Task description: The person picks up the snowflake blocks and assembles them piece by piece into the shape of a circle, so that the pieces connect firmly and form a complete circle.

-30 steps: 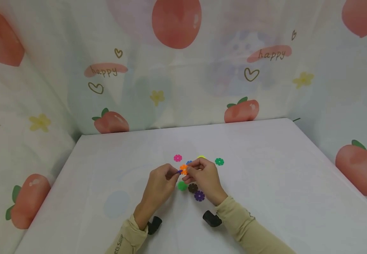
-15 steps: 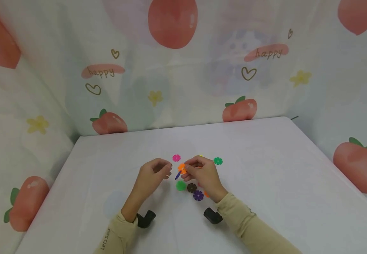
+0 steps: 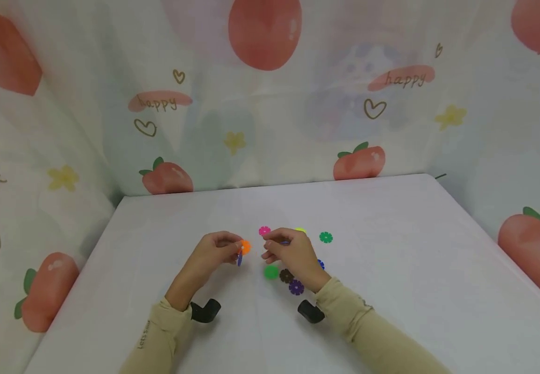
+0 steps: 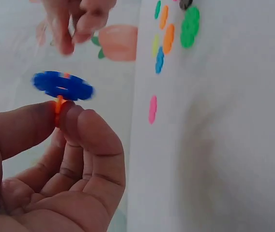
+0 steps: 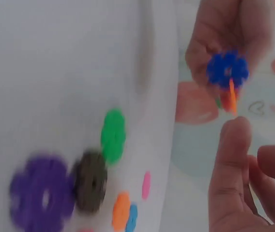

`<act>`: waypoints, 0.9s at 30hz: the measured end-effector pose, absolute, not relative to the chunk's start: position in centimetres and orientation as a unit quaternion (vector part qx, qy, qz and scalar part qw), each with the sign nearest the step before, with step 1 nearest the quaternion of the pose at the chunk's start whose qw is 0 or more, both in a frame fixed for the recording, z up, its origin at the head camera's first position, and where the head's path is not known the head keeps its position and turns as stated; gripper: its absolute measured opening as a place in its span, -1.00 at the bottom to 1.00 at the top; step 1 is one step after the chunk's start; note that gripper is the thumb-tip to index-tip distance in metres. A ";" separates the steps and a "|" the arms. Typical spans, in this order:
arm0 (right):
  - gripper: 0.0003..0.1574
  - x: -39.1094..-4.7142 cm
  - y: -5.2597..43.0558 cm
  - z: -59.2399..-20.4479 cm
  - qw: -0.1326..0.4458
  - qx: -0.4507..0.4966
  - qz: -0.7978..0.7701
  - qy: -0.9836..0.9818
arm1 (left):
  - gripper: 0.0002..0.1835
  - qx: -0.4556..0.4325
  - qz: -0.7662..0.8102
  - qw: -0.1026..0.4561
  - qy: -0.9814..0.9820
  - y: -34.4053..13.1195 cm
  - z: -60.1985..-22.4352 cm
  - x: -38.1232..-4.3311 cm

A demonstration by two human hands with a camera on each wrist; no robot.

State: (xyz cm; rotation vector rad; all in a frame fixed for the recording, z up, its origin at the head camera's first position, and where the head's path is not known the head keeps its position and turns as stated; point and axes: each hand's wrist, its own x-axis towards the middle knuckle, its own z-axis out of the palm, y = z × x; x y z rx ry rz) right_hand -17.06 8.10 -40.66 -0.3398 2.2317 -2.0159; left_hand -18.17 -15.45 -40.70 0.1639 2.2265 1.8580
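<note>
My left hand (image 3: 206,259) pinches an orange snowflake disc (image 3: 245,247) between thumb and index finger, above the table. A blue snowflake disc (image 4: 62,86) is slotted crosswise into the orange one, as the left wrist view shows. Facing it from the right, my right hand (image 3: 293,254) holds nothing, its fingers loosely bent and its fingertips a short gap from the joined pair. Below the right hand lie a light green disc (image 3: 271,271), a brown disc (image 3: 286,276) and a purple disc (image 3: 296,287).
Farther back on the white table (image 3: 181,218) lie a pink disc (image 3: 264,231), a partly hidden yellow disc (image 3: 300,230) and a green disc (image 3: 326,237). Another blue disc (image 3: 321,265) peeks out beside the right wrist. A printed curtain (image 3: 270,119) stands behind the table.
The left hand let go of the blue disc, then took the joined pair by the orange disc and moved it left. The right hand released the orange disc.
</note>
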 end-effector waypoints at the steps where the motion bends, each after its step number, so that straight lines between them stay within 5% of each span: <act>1: -0.75 -17.2 8.7 -40.6 0.057 -0.110 -0.657 0.743 | -0.73 0.050 0.640 0.116 0.758 -15.8 -40.9 -18.2; 15: -0.75 -16.6 17.3 -40.8 0.077 -0.131 -0.453 0.878 | -0.73 0.009 0.677 0.105 0.728 -17.9 -42.4 -19.0; 27: -0.71 -16.1 19.3 -41.8 0.084 -0.141 -0.373 0.913 | -0.74 0.010 0.649 0.105 0.753 -17.7 -43.3 -19.7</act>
